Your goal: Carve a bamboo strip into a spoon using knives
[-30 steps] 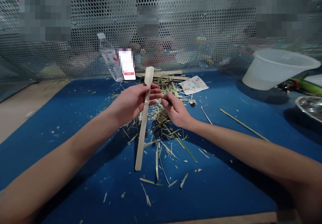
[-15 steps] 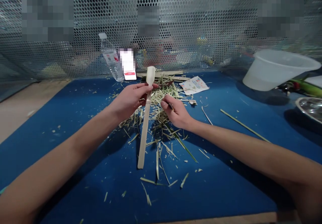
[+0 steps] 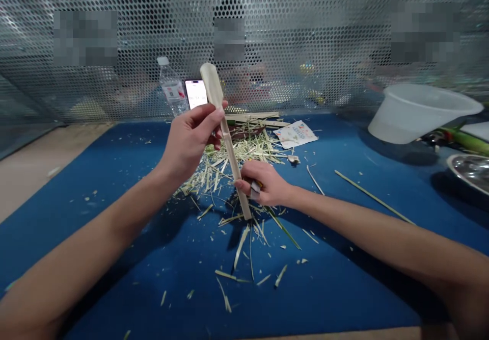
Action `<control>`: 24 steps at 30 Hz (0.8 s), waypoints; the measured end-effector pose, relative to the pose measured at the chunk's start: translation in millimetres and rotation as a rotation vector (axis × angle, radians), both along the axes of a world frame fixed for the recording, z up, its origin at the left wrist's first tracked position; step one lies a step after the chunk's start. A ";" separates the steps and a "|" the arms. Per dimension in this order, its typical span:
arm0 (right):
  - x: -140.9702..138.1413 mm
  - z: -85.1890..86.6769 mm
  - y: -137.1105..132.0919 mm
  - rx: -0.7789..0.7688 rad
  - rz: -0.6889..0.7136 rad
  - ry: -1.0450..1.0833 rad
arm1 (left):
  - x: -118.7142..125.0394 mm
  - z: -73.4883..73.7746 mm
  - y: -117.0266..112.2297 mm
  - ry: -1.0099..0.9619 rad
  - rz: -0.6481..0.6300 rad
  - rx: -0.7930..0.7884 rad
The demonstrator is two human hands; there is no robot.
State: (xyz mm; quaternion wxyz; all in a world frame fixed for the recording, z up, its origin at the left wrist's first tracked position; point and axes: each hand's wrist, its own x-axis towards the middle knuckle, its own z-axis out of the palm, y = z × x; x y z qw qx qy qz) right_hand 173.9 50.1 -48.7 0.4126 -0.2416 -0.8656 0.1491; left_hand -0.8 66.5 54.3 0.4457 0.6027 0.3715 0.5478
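My left hand [image 3: 193, 131] pinches the neck of a pale bamboo spoon [image 3: 234, 159] between thumb and fingers, just below its scooped end. The spoon is tilted, its bowl up and to the left, its long flat handle running down to the right. My right hand [image 3: 265, 182] is closed around a small knife-like tool [image 3: 255, 189]; only a grey flat part and a bit of yellow show. The right thumb is against the lower handle of the spoon. Behind and below both hands spreads a heap of bamboo shavings [image 3: 252, 149] on the blue mat [image 3: 133, 279].
A plastic bottle [image 3: 171, 87] and a lit phone [image 3: 194, 93] lean against a perforated metal screen [image 3: 286, 34]. A printed paper packet [image 3: 296, 135] lies behind the shavings. At right are a white tub [image 3: 397, 115], a metal bowl [image 3: 471, 172] and a thin strip [image 3: 374, 197].
The spoon has been raised and tilted, its bowl moving up and left and its lower end swinging right. My right hand has come down slightly against the handle.
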 end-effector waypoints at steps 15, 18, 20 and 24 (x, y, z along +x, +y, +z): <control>-2.0 -4.0 1.8 0.015 -0.101 -0.023 | -9.6 -17.7 17.2 -0.161 -0.011 -0.168; -2.4 -3.5 1.2 0.033 -0.088 -0.009 | -11.3 -14.9 13.5 -0.201 -0.064 -0.137; -2.4 -3.2 0.9 0.051 -0.078 -0.001 | -12.9 -12.3 11.4 -0.224 -0.097 -0.139; -2.4 -3.1 0.6 0.082 -0.082 -0.003 | -15.2 -8.8 8.0 -0.282 -0.137 -0.173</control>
